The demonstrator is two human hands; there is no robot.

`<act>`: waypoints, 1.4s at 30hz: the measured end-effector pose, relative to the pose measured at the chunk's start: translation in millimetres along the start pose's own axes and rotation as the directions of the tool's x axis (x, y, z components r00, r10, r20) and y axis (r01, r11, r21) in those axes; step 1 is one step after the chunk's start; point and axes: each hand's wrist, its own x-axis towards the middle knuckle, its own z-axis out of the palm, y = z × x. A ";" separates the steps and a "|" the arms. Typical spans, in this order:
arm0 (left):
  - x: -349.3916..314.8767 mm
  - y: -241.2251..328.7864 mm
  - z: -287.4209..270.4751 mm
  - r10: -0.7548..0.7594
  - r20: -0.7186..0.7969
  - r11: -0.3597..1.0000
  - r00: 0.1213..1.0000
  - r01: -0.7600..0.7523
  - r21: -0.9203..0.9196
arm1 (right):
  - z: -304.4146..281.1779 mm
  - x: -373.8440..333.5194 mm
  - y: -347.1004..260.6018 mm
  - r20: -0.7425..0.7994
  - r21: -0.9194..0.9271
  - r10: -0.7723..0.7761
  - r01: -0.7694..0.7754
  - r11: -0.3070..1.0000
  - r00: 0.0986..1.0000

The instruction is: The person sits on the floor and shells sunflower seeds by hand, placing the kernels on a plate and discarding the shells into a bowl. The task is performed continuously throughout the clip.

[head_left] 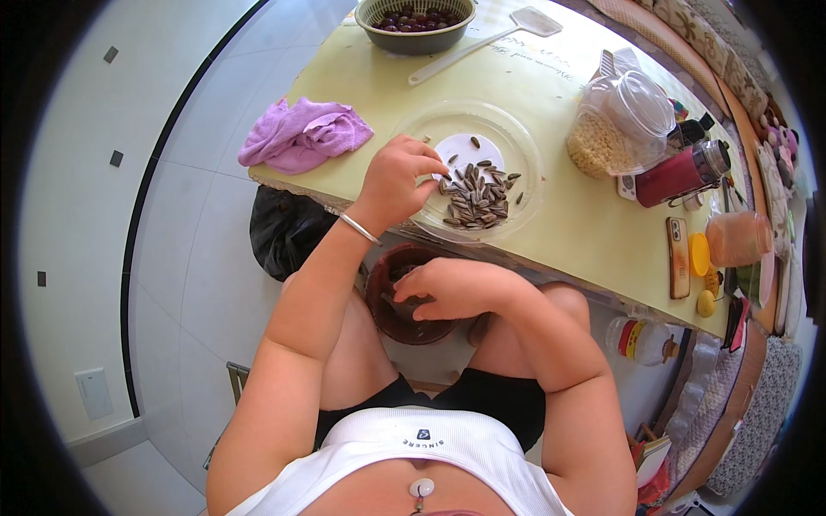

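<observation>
My left hand [400, 179] reaches over the near-left rim of a clear round plate [527, 209] on the table. Its thumb and fingers close in a pinch around one dark striped sunflower seed [446, 177]. Several more sunflower seeds [478, 205] lie in a loose pile on the plate, with a few strays around a white disc at its middle. Below the table edge, my right hand [439, 288] hangs over a dark red bin [404, 327] between my knees. Its fingers are apart, and I see nothing held in them. The bin's contents are mostly hidden.
A purple cloth [305, 136] lies left of the plate. Behind stand a colander of dark round fruit [417, 19] and a pale spatula [482, 52]. At right are a clear tub [600, 142], a red bottle [684, 175] and a phone [678, 256]. A black bag [288, 230] hangs below.
</observation>
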 end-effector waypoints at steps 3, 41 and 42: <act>-1.9 -0.5 -0.3 0.024 0.097 1.000 0.995 -0.024 -0.007 | -23.7 -5.0 -11.9 0.033 0.030 0.173 -0.174 0.984 0.984; -12.7 36.8 13.2 0.053 -0.238 0.996 0.970 -0.034 0.083 | -32.9 14.6 37.1 -0.832 0.555 0.466 0.421 0.718 0.301; -13.8 37.3 12.5 0.042 -0.217 0.995 0.975 -0.020 0.103 | -32.7 15.1 36.6 -0.829 0.558 0.468 0.426 0.712 0.306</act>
